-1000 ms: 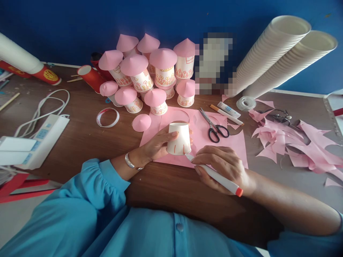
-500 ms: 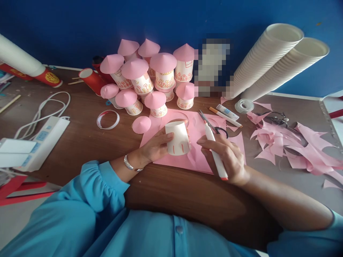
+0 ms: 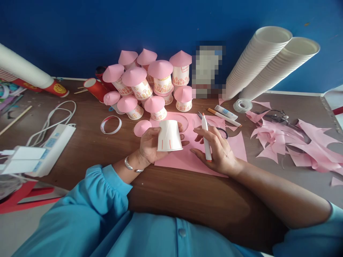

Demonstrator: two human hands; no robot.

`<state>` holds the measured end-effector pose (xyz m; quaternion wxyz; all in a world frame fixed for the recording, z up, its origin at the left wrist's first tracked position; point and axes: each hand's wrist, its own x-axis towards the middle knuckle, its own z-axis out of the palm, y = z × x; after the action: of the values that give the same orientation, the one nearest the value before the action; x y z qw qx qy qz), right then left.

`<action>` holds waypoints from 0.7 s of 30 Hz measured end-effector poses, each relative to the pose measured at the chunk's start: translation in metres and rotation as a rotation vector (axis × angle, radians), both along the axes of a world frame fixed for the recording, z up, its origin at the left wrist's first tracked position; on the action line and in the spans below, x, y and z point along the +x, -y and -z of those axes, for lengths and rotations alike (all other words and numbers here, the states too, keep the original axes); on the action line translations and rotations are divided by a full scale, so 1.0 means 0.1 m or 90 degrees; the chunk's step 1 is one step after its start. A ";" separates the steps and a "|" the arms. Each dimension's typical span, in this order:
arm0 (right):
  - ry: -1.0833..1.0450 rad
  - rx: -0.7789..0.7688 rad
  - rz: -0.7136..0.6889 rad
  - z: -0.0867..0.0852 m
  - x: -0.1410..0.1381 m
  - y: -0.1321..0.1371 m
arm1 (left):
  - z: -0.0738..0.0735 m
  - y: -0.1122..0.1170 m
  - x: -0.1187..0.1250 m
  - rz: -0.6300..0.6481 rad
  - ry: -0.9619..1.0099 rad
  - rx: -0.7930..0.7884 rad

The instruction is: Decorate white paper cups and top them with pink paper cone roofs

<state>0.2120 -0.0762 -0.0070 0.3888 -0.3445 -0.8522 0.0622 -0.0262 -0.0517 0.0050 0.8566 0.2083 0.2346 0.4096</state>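
Note:
My left hand (image 3: 150, 144) is closed around a white paper cup (image 3: 169, 136), with its fingers behind it and the thumb at its left side. Two short orange strokes show low on the cup's wall. Held in my right hand (image 3: 221, 150) is a white marker (image 3: 206, 137) with orange ends, standing nearly upright and apart from the cup. Beneath both hands lies pink paper (image 3: 171, 162) with a round cut in it. Scissors (image 3: 223, 131) rest on this paper, partly hidden behind the right hand and marker. A pink paper cone (image 3: 142, 127) lies left of the cup.
Several decorated cups with pink cone roofs (image 3: 160, 69) stand behind. Tall stacks of white cups (image 3: 257, 60) lean at the right, near clear tape (image 3: 242, 105), an orange marker (image 3: 223, 117) and pink scraps (image 3: 273, 139). A power strip (image 3: 55, 148) and tape ring (image 3: 110, 125) lie left.
The cup has turned more upright and moved slightly left in my left hand. My right hand has shifted left, and the marker now stands steeper in it.

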 end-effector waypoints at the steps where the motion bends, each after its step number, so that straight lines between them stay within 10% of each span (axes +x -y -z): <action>1: -0.006 -0.002 -0.009 0.00 0.00 0.01 | 0.01 0.00 0.00 -0.004 -0.005 0.003; 21: -0.023 -0.002 -0.021 0.04 0.00 0.00 | 0.04 0.02 -0.03 -0.047 -0.113 0.099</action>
<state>0.2116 -0.0765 -0.0108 0.4028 -0.3297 -0.8504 0.0765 -0.0296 -0.0537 0.0011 0.7981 0.3004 0.2844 0.4380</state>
